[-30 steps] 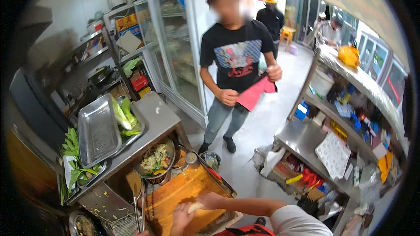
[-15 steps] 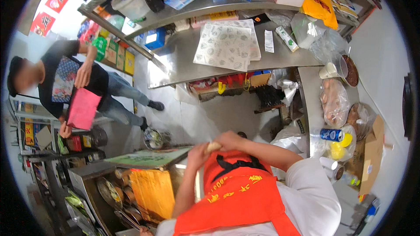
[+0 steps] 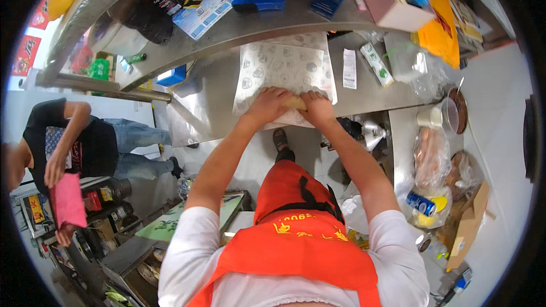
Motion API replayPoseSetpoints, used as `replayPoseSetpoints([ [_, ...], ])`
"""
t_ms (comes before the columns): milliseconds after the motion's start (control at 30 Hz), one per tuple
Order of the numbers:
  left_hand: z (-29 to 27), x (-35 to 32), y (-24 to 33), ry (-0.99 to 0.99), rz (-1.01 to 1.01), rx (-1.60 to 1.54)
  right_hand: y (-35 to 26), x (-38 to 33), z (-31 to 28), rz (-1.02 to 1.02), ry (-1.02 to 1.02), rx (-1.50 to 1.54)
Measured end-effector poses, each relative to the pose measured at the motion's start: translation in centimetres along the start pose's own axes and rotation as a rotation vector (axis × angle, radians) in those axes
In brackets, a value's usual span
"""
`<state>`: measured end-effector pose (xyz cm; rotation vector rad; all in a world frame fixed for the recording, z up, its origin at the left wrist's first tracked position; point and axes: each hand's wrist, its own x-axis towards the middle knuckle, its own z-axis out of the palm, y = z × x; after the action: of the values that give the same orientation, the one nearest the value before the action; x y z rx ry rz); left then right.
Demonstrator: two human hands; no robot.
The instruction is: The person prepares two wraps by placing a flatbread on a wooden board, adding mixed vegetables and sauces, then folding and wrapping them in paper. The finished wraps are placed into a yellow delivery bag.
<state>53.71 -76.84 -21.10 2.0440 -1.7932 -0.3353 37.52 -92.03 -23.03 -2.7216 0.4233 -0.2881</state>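
Both hands grasp a pale tan roll (image 3: 294,103), the left hand (image 3: 268,105) curled over its left end and the right hand (image 3: 317,107) over its right end, so that only the middle shows between the fingers; the roll is over the near part of the printed paper (image 3: 284,65), though whether it touches the paper cannot be told; the paper, at least two overlapping pale sheets with small grey motifs, lies on a steel desk (image 3: 210,96); just right of the paper is a narrow white slip (image 3: 349,68), and past that a slim white-and-green packet (image 3: 376,63); farther right of the paper is a clear plastic bag (image 3: 415,59); beyond the paper, on a raised shelf (image 3: 296,20), sits a blue tool (image 3: 259,1); well to the right of the paper and nearer the body, a blue can (image 3: 421,203) lies tilted by a bag with yellow things inside; well to the left of the paper, a co-worker (image 3: 68,142) in a black top and jeans holds a pink sheet (image 3: 69,200).
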Motion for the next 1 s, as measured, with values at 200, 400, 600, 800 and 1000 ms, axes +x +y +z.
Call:
replayPoseSetpoints([
  [200, -0.7, 7.5, -5.1, 0.169, -0.144, -0.226, -0.5, 0.1, 0.3, 0.014, -0.061, -0.012],
  [400, 1.9, 15.7, -8.3, -0.181, -0.332, -0.117, -1.0, 0.5, -0.4, 0.051, -0.140, -0.009],
  [600, 2.2, 15.7, -11.5, -0.098, -0.380, -0.303, -0.1, 1.3, 0.0, -0.001, -0.171, 0.013],
  [800, 2.0, 16.2, -11.5, 0.303, -0.315, -0.106, 3.2, 4.5, -0.1, -0.129, -0.303, -0.032],
  [1000, -2.4, 5.4, -1.3, 0.035, -0.086, 0.019, 3.7, 6.2, -1.0, -0.233, -0.275, 0.061],
])
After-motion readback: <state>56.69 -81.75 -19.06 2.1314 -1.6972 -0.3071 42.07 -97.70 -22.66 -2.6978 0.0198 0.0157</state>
